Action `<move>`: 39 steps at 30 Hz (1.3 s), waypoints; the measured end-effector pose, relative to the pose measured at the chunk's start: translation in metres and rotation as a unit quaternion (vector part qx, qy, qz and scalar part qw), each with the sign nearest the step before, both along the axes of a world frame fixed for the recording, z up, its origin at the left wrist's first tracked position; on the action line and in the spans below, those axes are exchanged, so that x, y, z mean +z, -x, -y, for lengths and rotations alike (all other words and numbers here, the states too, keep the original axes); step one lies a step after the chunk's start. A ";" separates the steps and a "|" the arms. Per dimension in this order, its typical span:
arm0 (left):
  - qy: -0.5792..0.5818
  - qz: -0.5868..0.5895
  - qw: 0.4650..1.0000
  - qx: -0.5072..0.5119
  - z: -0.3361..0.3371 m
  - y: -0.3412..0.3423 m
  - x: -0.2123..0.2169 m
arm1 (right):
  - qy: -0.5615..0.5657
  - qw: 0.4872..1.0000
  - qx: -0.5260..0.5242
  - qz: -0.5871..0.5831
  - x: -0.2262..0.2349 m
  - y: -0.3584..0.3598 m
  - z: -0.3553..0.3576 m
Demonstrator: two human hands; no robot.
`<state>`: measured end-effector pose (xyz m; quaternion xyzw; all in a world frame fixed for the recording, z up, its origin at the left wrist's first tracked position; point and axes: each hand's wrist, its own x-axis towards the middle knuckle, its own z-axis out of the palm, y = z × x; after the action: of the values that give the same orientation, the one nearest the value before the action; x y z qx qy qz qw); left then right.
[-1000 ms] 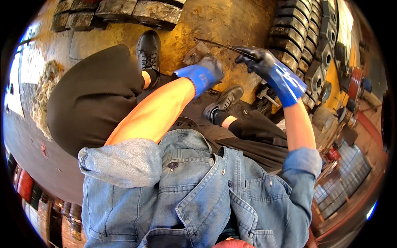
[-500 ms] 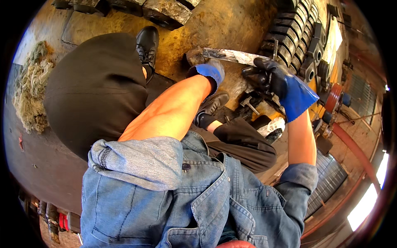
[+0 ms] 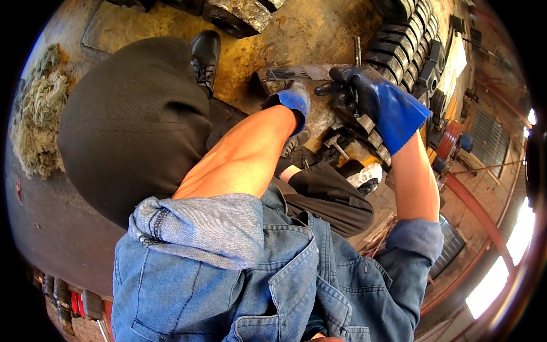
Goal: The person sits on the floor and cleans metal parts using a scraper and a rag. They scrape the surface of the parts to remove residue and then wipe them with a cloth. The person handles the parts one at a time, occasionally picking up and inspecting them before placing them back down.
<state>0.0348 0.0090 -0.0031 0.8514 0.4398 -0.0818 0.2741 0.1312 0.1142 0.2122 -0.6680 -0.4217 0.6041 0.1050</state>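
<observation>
Metal block (image 3: pixel 310 85), grey and grimy, lay under both gloved hands. Left hand (image 3: pixel 293 101) pressed on its near edge, though its fingers were hidden, so I cannot tell its grip. Right hand (image 3: pixel 364 100) was clenched around a thin metal rod (image 3: pixel 357 57) standing just above the block. Oil on the gloves could let the rod slip, perhaps striking the left hand close beside it.

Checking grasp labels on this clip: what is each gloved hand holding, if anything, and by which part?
The right hand is closed around a thin metal rod, gripping its lower part; the top sticks out above. The left hand rests on the grey metal block; whether it grips cannot be told.
</observation>
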 end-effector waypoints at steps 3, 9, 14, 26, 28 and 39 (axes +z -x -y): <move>0.009 0.008 1.000 -0.010 0.000 0.001 0.005 | 0.012 1.000 0.013 0.002 0.001 0.010 -0.002; 0.034 0.004 0.999 -0.024 -0.007 0.006 0.008 | 0.065 0.997 0.052 0.001 -0.011 0.036 0.000; -0.027 -0.050 0.992 -0.113 -0.011 0.008 0.020 | 0.066 0.998 0.003 -0.016 -0.006 0.023 0.003; 0.229 -0.031 0.971 0.056 -0.041 0.018 0.051 | -0.207 0.938 0.025 0.278 -0.061 -0.172 -0.001; 0.141 -0.004 0.986 -0.094 -0.051 0.023 0.029 | -0.271 0.903 0.028 0.333 -0.074 -0.208 0.001; 0.141 -0.026 0.984 -0.110 -0.057 0.010 0.024 | -0.510 0.751 -0.048 0.416 -0.164 -0.287 0.060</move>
<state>0.0250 0.0662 0.0206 0.8451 0.3345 -0.1949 0.3686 0.4179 0.0544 0.0483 -0.7200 -0.6366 -0.0441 0.2727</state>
